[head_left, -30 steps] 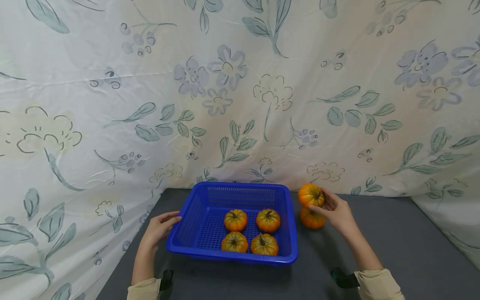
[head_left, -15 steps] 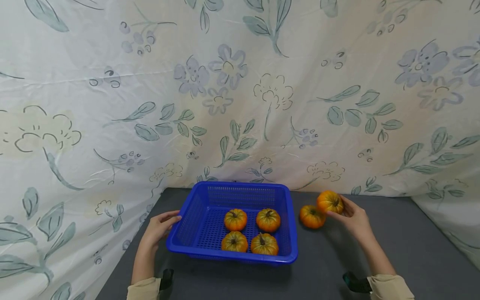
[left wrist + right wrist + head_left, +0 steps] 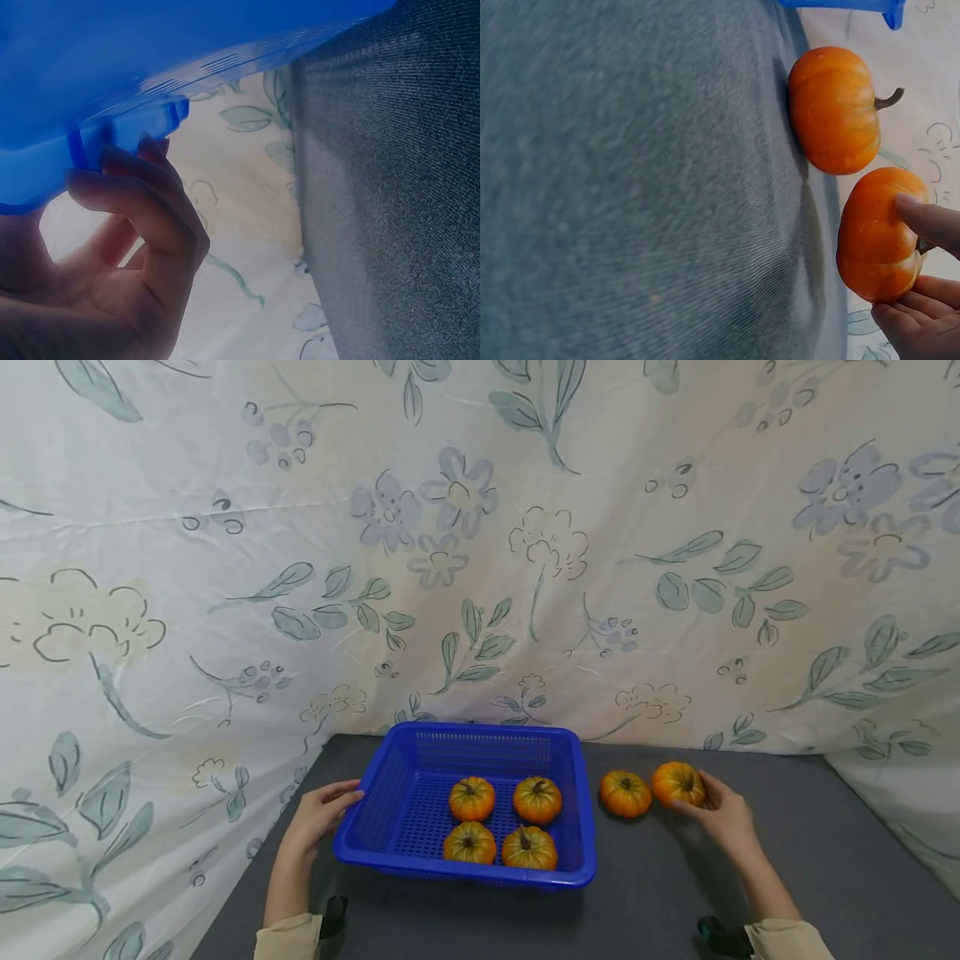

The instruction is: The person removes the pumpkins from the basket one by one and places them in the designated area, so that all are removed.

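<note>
My right hand (image 3: 726, 817) holds a small orange pumpkin (image 3: 672, 783), thumb on one side and fingers on the other. In the right wrist view this pumpkin (image 3: 877, 236) is close over the table, its stem partly behind the thumb. Just left of it, a second pumpkin (image 3: 625, 794) sits on the table. My left hand (image 3: 318, 818) grips the left rim of a blue plastic basket (image 3: 348, 827). The left wrist view shows its curled fingers (image 3: 142, 199) under the rim. Several pumpkins (image 3: 536, 801) lie in the basket's right half, stems up.
A dark grey cloth-covered table (image 3: 810, 843) extends under everything. Behind it hangs a white floral curtain (image 3: 480, 527), which also runs along the left and right sides. The basket has slotted walls and stands left of the two outside pumpkins.
My right hand has carried its pumpkin rightward and down, from above the table pumpkin to a place beside it. The left hand and the basket have stayed put.
</note>
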`<move>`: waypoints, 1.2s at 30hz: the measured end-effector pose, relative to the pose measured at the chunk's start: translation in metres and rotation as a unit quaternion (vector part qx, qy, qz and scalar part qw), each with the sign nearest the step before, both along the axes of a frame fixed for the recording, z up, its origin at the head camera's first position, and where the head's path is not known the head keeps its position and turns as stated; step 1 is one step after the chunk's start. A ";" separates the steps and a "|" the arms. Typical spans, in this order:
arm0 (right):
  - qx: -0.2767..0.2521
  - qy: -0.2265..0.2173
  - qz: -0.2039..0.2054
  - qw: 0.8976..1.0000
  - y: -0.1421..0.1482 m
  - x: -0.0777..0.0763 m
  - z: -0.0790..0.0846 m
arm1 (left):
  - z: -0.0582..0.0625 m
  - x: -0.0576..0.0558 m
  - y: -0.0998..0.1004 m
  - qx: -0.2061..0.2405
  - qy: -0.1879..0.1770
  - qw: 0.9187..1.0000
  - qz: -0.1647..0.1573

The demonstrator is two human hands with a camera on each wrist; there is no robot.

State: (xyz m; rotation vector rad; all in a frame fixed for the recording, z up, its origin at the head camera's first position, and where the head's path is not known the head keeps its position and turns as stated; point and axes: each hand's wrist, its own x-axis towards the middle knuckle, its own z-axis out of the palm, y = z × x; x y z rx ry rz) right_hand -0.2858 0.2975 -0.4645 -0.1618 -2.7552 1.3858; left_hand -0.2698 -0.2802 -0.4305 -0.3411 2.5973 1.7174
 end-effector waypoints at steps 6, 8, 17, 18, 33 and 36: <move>0.020 0.002 -0.003 1.000 0.004 0.002 -0.005 | 0.001 0.001 0.001 -0.004 0.002 1.000 0.001; 0.026 0.001 -0.006 1.000 0.005 0.002 -0.006 | 0.002 0.002 0.002 -0.005 0.002 1.000 0.002; 0.034 -0.013 -0.012 0.999 0.010 0.000 -0.011 | 0.002 0.002 0.002 -0.005 -0.002 1.000 0.000; 0.038 -0.012 -0.012 0.999 0.010 -0.001 -0.012 | 0.002 0.002 0.002 -0.005 -0.002 1.000 0.000; 0.044 -0.006 -0.023 0.999 0.008 -0.006 -0.019 | 0.001 0.001 0.002 0.006 0.005 1.000 -0.003; 0.046 -0.008 -0.021 0.999 0.008 -0.005 -0.020 | 0.002 0.002 0.002 0.005 0.006 1.000 -0.003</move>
